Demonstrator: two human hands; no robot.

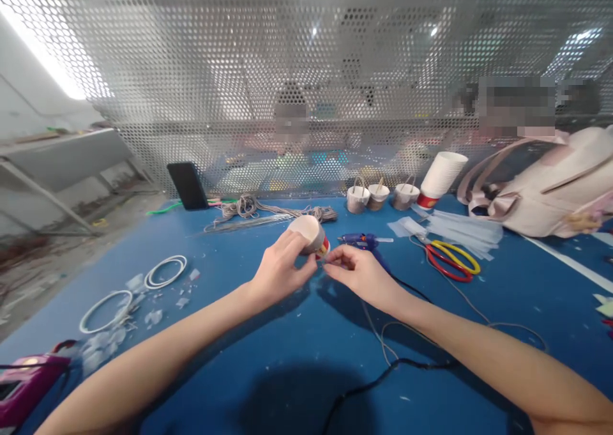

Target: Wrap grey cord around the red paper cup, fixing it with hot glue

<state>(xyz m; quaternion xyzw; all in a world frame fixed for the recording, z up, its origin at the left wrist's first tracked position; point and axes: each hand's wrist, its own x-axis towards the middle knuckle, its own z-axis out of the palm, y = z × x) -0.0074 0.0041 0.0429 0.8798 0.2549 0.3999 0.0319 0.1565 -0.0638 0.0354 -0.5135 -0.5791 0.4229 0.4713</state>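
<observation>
My left hand (286, 262) is wrapped around a paper cup (306, 228), tilted with its open white mouth up and toward me. Grey cord seems to be wound round the cup's side, and a red and yellow printed band shows near its base. Right beside that base, my right hand (357, 270) is closed in a pinch, apparently on the thin grey cord (376, 333), which trails below the hand onto the blue table; the fingertips partly hide it. A blue glue gun (359, 239) with a clear stick lies just behind my right hand.
Three small cord-covered cups with handles (358, 200), a stack of paper cups (443, 173) and a pale bag (550, 179) stand along the back. Scissors (453, 260) and glue sticks (467, 230) lie right. White rings (106, 312), a phone (188, 186) and cord bundles (246, 207) are left.
</observation>
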